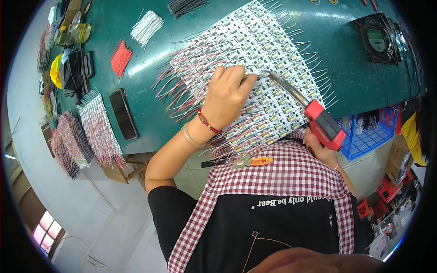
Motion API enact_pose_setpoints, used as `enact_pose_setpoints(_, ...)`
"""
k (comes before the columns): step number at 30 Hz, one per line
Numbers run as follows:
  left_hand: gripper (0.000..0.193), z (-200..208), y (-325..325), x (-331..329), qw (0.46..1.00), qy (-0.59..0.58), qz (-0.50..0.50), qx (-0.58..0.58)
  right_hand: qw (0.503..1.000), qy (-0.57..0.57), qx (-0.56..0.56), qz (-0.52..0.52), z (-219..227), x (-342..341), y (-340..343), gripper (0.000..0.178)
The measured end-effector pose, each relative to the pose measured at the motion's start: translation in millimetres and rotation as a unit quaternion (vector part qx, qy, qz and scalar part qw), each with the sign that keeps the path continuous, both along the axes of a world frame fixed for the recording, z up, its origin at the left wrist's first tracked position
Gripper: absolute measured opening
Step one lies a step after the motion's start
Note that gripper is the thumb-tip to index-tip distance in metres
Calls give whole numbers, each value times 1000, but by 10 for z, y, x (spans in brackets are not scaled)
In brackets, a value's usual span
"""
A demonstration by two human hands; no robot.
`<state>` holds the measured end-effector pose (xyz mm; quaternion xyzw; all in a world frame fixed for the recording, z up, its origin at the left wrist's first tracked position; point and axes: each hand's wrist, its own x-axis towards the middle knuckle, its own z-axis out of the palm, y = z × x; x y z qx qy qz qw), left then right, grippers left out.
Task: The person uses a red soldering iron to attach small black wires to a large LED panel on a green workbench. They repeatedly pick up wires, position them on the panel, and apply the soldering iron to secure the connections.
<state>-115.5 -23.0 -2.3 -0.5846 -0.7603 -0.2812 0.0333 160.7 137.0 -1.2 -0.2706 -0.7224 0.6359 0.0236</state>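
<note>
A large white panel of small circuit boards [255, 27] lies on the green table, with yellowish parts in rows and thin red and white wires sticking out at its sides. My left hand [230, 93] rests over the middle of it, fingers pinched together near the iron's tip; whatever they grip is too small to make out. My right hand [321, 148] is closed round a red and black soldering iron [324, 125], partly hidden beneath its handle. The iron's metal tip reaches the panel just right of my left fingertips.
Bundles of red wires [121, 58], white wires [147, 28] and black wires [185, 5] lie along the far side. A phone [123, 113] and wired panels [101, 125] are at left. A black fan [377, 38] stands right, above a blue crate [369, 139].
</note>
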Motion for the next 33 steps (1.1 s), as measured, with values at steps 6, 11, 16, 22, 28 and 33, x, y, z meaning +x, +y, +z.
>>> enact_pose_setpoints(6, 24, 27, 20, -13, 999, 41, 3, -3, 999, 16, -38, -27, 42, -51, -26, 13)
enact_pose_setpoints(11, 22, 27, 29, -21, 999, 41, 1, -2, 1000, 4, 11, 7, -28, -24, -12, 15)
enact_pose_setpoints(16, 23, 17, 23, -14, 1000, 25, 2, -5, 998, -13, 54, 24, -87, -9, 2, 16)
enact_pose_setpoints(22, 24, 5, 26, -9, 1000, 19, -5, 0, 999, 39, 29, 1, -74, 8, -19, 18)
enact_pose_setpoints(28, 22, 24, 25, -9, 999, 47, -2, -4, 998, 54, -9, 1, -62, -6, -1, 16)
enact_pose_setpoints(33, 19, 36, 46, -30, 998, 60, 0, -11, 998, 65, -15, -2, -54, -8, -3, 16)
